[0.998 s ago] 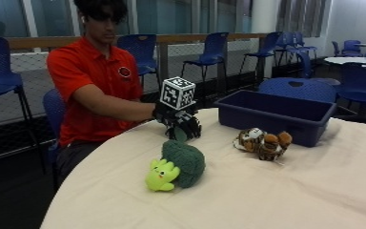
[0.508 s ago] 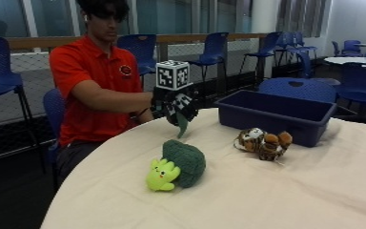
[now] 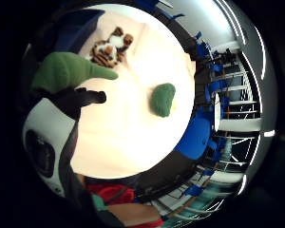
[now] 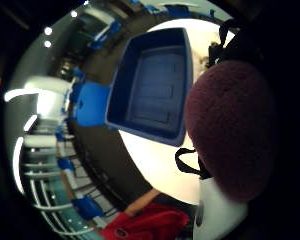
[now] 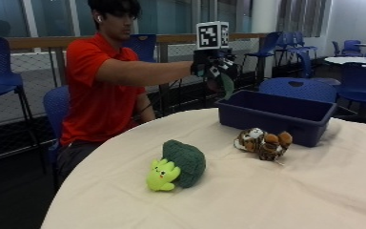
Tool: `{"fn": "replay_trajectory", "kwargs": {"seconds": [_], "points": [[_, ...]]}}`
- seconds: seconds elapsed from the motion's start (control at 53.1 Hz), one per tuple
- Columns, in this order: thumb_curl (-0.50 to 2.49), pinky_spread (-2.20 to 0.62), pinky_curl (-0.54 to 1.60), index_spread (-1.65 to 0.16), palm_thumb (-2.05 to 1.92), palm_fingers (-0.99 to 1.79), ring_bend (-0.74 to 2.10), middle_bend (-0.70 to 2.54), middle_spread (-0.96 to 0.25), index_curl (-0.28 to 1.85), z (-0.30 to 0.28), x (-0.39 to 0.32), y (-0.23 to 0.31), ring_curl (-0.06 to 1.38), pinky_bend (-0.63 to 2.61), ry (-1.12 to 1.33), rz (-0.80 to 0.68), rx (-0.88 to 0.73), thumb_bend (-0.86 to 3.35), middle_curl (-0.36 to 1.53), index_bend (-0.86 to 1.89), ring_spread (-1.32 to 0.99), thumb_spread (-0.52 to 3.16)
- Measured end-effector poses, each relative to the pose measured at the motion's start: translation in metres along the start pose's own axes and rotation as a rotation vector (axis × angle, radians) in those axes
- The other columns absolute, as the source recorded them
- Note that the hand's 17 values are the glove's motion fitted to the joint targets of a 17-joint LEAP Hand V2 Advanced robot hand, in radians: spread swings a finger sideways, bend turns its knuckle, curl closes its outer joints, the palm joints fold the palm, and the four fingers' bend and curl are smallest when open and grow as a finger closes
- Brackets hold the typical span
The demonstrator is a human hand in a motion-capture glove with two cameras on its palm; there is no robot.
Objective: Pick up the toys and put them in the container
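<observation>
Gloved right hand (image 5: 213, 67), fingers curled round a green-and-maroon plush toy (image 5: 226, 85), now raised from table height to beside the near end of the blue container (image 5: 276, 116) — transport under way, release not yet made. On the round table (image 5: 297, 191) remain the broccoli plush (image 5: 177, 164) and, just before the container, the tiger plush (image 5: 263, 143) — two pickups probably left

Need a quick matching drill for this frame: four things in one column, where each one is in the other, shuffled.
1. green toy
2. broccoli toy
3. tiger toy
4. blue bin

A. lying on the table right in front of the bin
B. held in the gloved hand in the air
C. at the table's far side, nothing seen inside
D. on the table nearest the camera

Pairs: 1-B, 2-D, 3-A, 4-C
</observation>
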State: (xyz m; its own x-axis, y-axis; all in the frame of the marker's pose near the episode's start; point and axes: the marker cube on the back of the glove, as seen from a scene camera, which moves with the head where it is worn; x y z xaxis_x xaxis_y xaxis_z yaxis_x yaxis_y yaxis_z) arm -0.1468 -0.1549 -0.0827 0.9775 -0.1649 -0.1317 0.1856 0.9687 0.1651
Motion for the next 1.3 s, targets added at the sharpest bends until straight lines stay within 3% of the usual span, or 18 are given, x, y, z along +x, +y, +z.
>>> {"fn": "replay_trajectory", "kwargs": {"seconds": [0.094,0.169,0.452,0.565,0.64,0.734,0.791,1.035,1.299], "points": [[0.72,-0.43,0.35,-0.4,0.66,0.85,0.72,0.55,-0.42,0.52,-0.004,-0.028,-0.023,0.37,0.94,-0.029,-0.049,0.01,0.11,0.53,0.18,-0.55,0.91],[0.74,-0.43,0.36,-0.4,0.66,0.84,0.72,0.54,-0.43,0.53,-0.007,-0.047,-0.038,0.38,0.95,-0.032,-0.171,0.041,0.1,0.54,0.16,-0.55,0.9],[0.78,-0.4,0.36,-0.42,0.66,0.74,0.7,0.52,-0.45,0.56,0.0,-0.116,-0.096,0.4,0.96,-0.192,-0.11,0.042,0.06,0.59,0.17,-0.56,0.94],[0.69,-0.2,0.39,-0.43,0.48,0.31,0.58,0.39,-0.43,0.56,0.013,-0.125,-0.099,0.38,1.04,-0.231,-0.128,0.036,-0.04,0.56,0.14,-0.47,1.1],[0.61,-0.12,0.43,-0.42,0.34,0.05,0.48,0.26,-0.36,0.52,0.03,-0.108,-0.1,0.37,1.21,-0.077,-0.219,0.027,-0.08,0.52,0.08,-0.38,1.13],[0.54,-0.04,0.44,-0.42,0.22,-0.03,0.4,0.19,-0.29,0.46,0.031,-0.121,-0.095,0.33,1.32,-0.317,-0.16,-0.06,-0.07,0.49,0.11,-0.27,1.15],[0.5,-0.01,0.44,-0.41,0.17,-0.08,0.35,0.16,-0.26,0.44,0.034,-0.12,-0.092,0.3,1.36,-0.329,-0.159,-0.096,-0.06,0.47,0.13,-0.22,1.15],[0.41,0.07,0.42,-0.39,0.09,-0.15,0.23,0.14,-0.16,0.37,0.044,-0.081,-0.078,0.28,1.4,-0.173,-0.127,-0.059,-0.03,0.39,0.13,-0.06,1.16],[0.33,0.11,0.37,-0.39,-0.09,-0.17,0.16,0.14,-0.13,0.34,0.064,0.036,-0.062,0.26,1.31,-0.211,0.001,-0.053,-0.08,0.33,0.16,-0.01,1.08]]}}
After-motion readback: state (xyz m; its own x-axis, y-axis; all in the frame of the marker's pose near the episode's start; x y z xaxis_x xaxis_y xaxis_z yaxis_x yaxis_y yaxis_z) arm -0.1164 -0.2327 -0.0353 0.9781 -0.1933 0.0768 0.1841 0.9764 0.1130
